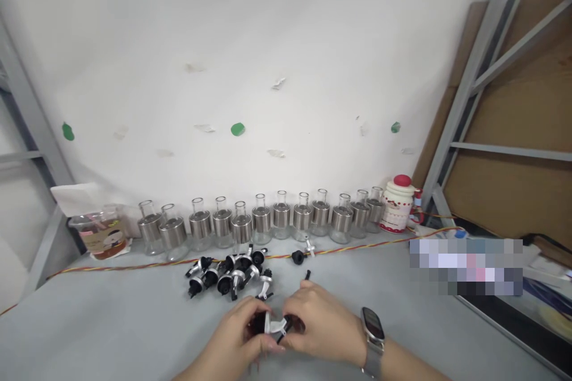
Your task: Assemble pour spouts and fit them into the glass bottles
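Note:
My left hand (235, 333) is closed around the black end of a silver-and-black bottle pourer (277, 327). My right hand (328, 322) pinches the pourer's other end, where a thin black part shows; the fingers cover its tip. A short black stick-like piece (308, 274) pokes up above the right fingers, and I cannot tell what it belongs to. Just beyond my hands lies a heap of several similar pourers (238, 279). Apart from them, to the right, are a black stopper (298, 257) and a small silver spout piece (309, 245).
Several glass bottles with steel sleeves (242, 229) line the wall. A plastic drink cup (105, 238) stands left, a cream jar with a red lid (397, 208) right. A red-yellow twisted wire (344, 248) crosses the grey table (111, 321). Metal frames (465, 92) flank the sides.

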Action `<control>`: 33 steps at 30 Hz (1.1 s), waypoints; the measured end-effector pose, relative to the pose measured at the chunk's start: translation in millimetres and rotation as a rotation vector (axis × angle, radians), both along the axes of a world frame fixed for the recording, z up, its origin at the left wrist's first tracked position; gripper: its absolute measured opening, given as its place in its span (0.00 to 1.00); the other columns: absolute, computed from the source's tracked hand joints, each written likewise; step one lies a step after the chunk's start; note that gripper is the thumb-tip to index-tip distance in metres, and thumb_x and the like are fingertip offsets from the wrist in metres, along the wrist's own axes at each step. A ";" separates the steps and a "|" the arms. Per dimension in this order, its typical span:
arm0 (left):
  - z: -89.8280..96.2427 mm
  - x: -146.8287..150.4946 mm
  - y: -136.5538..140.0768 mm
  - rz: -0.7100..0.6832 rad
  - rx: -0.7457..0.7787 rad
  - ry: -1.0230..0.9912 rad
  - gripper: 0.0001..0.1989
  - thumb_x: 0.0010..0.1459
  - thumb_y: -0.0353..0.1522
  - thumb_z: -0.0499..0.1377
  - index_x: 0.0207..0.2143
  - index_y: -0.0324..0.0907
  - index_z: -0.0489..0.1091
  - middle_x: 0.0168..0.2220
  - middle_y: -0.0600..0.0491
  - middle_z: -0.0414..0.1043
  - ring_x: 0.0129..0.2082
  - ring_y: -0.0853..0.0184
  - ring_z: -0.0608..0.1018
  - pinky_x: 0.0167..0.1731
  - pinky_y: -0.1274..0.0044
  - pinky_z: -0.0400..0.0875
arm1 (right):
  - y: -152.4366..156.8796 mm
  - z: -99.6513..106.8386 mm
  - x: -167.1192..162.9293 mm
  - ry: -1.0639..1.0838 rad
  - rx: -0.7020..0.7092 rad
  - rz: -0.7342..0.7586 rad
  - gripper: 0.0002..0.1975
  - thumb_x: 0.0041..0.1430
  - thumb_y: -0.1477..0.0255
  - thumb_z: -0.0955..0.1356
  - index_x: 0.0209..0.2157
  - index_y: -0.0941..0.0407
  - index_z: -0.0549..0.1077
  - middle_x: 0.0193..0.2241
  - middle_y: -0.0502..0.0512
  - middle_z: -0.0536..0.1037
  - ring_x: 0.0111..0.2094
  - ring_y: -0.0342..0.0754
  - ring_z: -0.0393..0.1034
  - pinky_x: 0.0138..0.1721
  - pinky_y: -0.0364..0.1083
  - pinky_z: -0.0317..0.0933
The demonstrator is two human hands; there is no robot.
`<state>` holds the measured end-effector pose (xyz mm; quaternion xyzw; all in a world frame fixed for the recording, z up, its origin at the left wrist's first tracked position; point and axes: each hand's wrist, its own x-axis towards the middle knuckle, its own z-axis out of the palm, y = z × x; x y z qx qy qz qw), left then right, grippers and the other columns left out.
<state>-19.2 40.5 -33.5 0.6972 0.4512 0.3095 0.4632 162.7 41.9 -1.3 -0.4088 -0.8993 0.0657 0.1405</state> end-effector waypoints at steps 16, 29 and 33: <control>-1.2 7.3 4.0 0.021 -0.504 -0.549 0.26 0.43 0.53 0.54 0.26 0.38 0.64 0.15 0.58 0.65 0.11 0.73 0.68 0.07 0.84 0.58 | -2.8 16.6 5.1 0.257 -0.082 0.088 0.07 0.58 0.75 0.59 0.35 0.55 0.68 0.29 0.51 0.74 0.32 0.44 0.65 0.34 0.40 0.55; 28.9 -2.3 2.3 0.069 -0.644 -0.602 0.23 0.48 0.51 0.51 0.18 0.39 0.61 0.11 0.63 0.53 0.08 0.78 0.59 0.10 0.84 0.47 | 10.9 18.7 22.0 0.603 -0.544 0.069 0.14 0.57 0.61 0.59 0.28 0.57 0.65 0.18 0.46 0.67 0.17 0.39 0.63 0.19 0.37 0.57; 31.9 -6.7 9.8 0.138 -0.509 -0.604 0.24 0.49 0.52 0.50 0.25 0.38 0.65 0.13 0.63 0.54 0.09 0.78 0.59 0.12 0.83 0.48 | 40.7 10.3 46.1 0.368 -0.162 -0.299 0.14 0.59 0.64 0.57 0.29 0.56 0.67 0.21 0.50 0.71 0.22 0.43 0.66 0.24 0.40 0.58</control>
